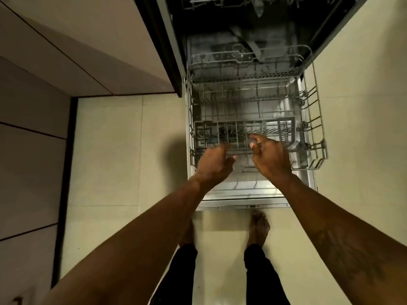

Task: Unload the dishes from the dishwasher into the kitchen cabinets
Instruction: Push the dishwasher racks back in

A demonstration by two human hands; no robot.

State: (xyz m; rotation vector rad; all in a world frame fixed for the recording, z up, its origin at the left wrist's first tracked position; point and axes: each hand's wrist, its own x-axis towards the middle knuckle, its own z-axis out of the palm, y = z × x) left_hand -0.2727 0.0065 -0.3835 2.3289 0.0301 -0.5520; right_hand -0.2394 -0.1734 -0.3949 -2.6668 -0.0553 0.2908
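The dishwasher stands open with its door [244,190] folded down towards me. Its lower wire rack [312,119] is pulled out over the door, and I see no dishes in it. A grey cutlery basket [286,128] sits at the rack's near right. Both hands hover over the rack's front rail. My left hand [214,165] is blurred, fingers loosely curled, holding nothing. My right hand [269,156] has its fingers apart and is also without anything in it. The upper rack [220,1] shows at the top edge.
Beige cabinet fronts [33,128] with dark seams line the left side, and a countertop edge runs above them. Pale floor tiles [110,161] surround the door. My bare feet [258,227] stand just in front of the door's near edge.
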